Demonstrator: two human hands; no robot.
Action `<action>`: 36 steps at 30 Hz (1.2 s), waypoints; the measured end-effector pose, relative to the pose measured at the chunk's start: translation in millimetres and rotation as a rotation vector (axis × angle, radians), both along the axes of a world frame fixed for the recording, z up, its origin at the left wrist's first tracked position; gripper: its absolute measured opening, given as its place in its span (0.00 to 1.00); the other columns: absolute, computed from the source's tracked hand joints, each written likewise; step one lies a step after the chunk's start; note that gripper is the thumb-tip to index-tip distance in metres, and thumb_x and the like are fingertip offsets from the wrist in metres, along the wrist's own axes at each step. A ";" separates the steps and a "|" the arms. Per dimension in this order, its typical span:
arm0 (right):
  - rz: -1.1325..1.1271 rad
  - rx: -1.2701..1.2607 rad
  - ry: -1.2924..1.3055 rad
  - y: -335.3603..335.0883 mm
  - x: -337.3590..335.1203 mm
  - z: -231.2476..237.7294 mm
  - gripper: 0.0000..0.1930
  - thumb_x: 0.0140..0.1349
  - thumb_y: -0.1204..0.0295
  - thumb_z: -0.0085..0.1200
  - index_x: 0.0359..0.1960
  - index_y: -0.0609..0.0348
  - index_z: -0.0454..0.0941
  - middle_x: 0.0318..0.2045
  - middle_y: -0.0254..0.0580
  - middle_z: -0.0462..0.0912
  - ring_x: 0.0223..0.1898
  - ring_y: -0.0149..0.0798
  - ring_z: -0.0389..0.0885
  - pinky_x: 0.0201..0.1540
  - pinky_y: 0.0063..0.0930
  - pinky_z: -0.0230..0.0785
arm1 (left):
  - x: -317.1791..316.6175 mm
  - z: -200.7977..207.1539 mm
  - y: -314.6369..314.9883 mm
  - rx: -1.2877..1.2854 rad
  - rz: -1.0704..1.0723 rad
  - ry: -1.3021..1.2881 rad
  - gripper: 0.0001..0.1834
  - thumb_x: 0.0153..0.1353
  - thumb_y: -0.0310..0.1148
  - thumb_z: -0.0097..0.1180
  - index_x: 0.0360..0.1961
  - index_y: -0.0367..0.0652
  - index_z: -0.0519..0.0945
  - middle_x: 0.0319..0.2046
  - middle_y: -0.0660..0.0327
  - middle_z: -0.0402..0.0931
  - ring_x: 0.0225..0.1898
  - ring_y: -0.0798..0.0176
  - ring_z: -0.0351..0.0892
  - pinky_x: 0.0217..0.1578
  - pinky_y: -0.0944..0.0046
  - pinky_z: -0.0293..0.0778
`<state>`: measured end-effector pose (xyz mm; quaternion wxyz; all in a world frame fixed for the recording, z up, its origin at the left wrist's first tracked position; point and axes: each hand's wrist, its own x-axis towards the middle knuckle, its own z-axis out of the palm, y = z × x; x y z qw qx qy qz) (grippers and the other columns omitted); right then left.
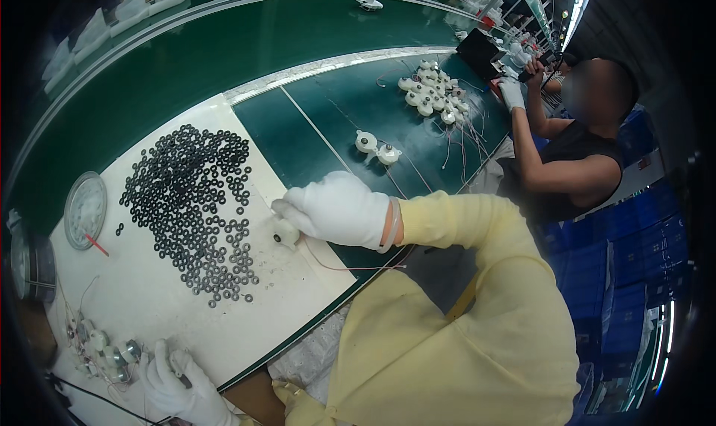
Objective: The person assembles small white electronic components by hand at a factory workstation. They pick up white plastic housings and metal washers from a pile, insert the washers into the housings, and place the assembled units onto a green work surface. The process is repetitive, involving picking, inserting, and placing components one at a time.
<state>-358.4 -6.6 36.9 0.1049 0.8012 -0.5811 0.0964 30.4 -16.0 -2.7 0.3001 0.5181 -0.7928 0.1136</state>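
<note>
My right hand (335, 210), in a white glove, is closed at the edge of a white board. Its fingers are on a small round white motor (285, 236) with a dark centre, and a thin reddish wire trails from there to the right. At the lower left, my gloved left hand (183, 389) has its fingers apart, with no held thing visible. Beside it lies a cluster of small motors (108, 351) with white and metal casings and loose wires. A wide spread of small black rings (186, 202) covers the middle of the board.
A round clear dish (86, 210) with white stuff and a red stick stands at the left. Two white motors (377, 149) sit on the green surface, with several more (432, 90) bunched farther back. To the right, a gloved co-worker (574, 150) handles something by a black box (481, 52).
</note>
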 end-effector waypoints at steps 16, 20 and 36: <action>-0.019 0.007 -0.003 18.5 22.7 49.1 0.19 0.59 0.54 0.67 0.48 0.47 0.80 0.20 0.34 0.76 0.21 0.42 0.78 0.26 0.39 0.65 | -7.6 10.3 4.0 0.017 -0.018 0.022 0.15 0.66 0.30 0.63 0.53 0.40 0.83 0.43 0.55 0.80 0.53 0.41 0.78 0.54 0.44 0.74; -0.037 -0.028 0.061 22.2 17.5 29.3 0.14 0.60 0.59 0.65 0.44 0.47 0.80 0.22 0.35 0.77 0.24 0.42 0.79 0.28 0.39 0.66 | -10.5 10.3 3.4 0.020 -0.017 0.032 0.15 0.65 0.30 0.62 0.52 0.42 0.83 0.41 0.57 0.78 0.54 0.40 0.78 0.54 0.43 0.74; 0.101 0.097 -0.459 37.5 -8.0 99.0 0.23 0.63 0.61 0.65 0.56 0.58 0.80 0.31 0.48 0.85 0.33 0.51 0.86 0.35 0.42 0.76 | -17.0 34.9 36.5 -0.031 -0.201 0.540 0.15 0.73 0.41 0.57 0.46 0.39 0.83 0.43 0.58 0.81 0.60 0.40 0.73 0.65 0.40 0.65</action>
